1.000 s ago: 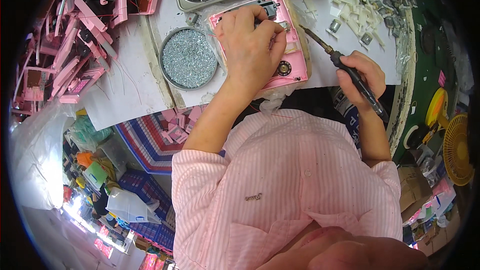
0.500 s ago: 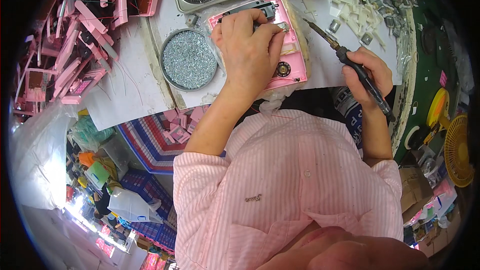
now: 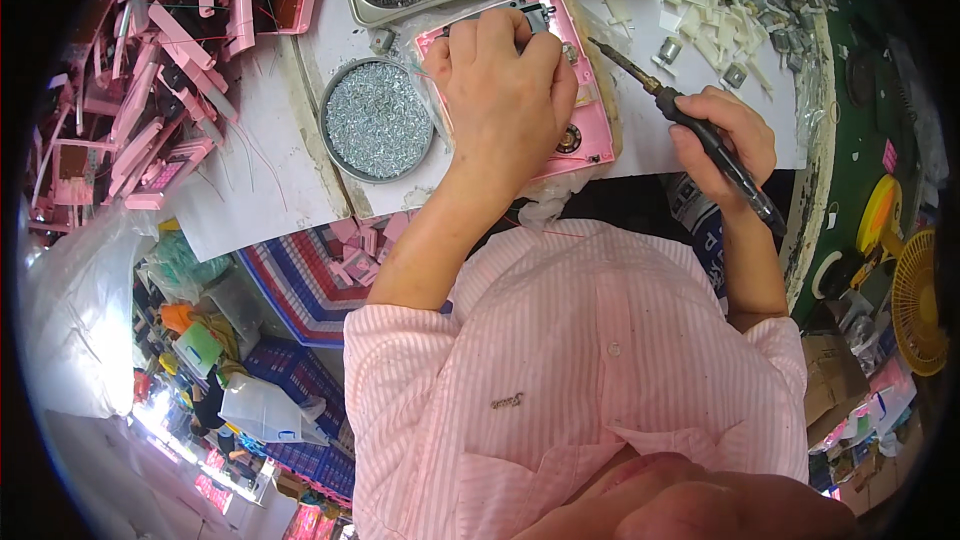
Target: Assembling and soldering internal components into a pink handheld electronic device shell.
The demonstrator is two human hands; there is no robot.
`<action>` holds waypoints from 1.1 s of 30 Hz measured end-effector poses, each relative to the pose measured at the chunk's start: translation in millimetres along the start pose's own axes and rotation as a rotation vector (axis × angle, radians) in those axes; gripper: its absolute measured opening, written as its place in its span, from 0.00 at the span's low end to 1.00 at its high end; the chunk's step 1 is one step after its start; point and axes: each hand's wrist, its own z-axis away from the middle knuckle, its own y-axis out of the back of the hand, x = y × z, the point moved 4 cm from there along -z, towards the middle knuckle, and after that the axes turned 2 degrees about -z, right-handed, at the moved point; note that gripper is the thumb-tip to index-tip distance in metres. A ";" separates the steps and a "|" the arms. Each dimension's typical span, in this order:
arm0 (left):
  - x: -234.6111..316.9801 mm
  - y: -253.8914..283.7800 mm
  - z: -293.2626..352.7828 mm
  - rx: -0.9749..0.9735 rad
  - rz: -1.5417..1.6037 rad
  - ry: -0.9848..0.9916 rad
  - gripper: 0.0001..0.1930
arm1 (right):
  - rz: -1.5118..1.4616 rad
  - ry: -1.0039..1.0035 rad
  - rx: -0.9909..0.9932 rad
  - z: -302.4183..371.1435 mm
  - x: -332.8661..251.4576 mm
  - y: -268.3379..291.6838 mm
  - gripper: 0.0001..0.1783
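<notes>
A pink plastic housing (image 3: 594, 120) lies open on a clear plastic-wrapped pad at the table's front. My left hand (image 3: 505, 85) is over it, with its fingers bent down toward the dark part (image 3: 540, 16) along its far side. The fingertips are mostly hidden, so what they pinch does not show. Just right of these fingers a small silver metal part (image 3: 570, 53) sits in the housing. Beside the knuckles, near the front, is a round black-and-brass piece (image 3: 568, 139). My right hand (image 3: 728, 143) is closed around the black handle of a soldering iron (image 3: 712, 145), whose thin tip points at the housing's right edge without touching it.
A round dish (image 3: 330, 145) of small silver screws stands left of the housing. Behind is a metal tray (image 3: 462, 2) with dark springs. White plastic pieces and small motors (image 3: 700, 15) lie at the back right. Pink casings with loose wires (image 3: 150, 110) pile up at left.
My left hand has shifted slightly right over the housing, its fingers now curled further down. The soldering iron has moved a little left and up, its tip closer to the housing.
</notes>
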 end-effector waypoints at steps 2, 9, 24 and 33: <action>0.5 0.0 -1.0 -0.010 -0.013 -0.002 0.05 | -0.003 0.001 -0.011 -0.1 1.6 -1.9 0.16; 0.5 -1.9 -1.2 -0.022 -0.015 0.003 0.05 | -0.008 0.018 -0.011 -1.5 5.6 -7.0 0.15; 0.9 -2.1 -1.8 -0.026 -0.042 -0.002 0.06 | 0.025 0.020 -0.059 -3.5 4.6 -12.6 0.14; 2.6 -1.6 -3.4 -0.045 -0.070 -0.001 0.06 | 0.038 0.032 -0.093 -6.8 1.6 -12.1 0.14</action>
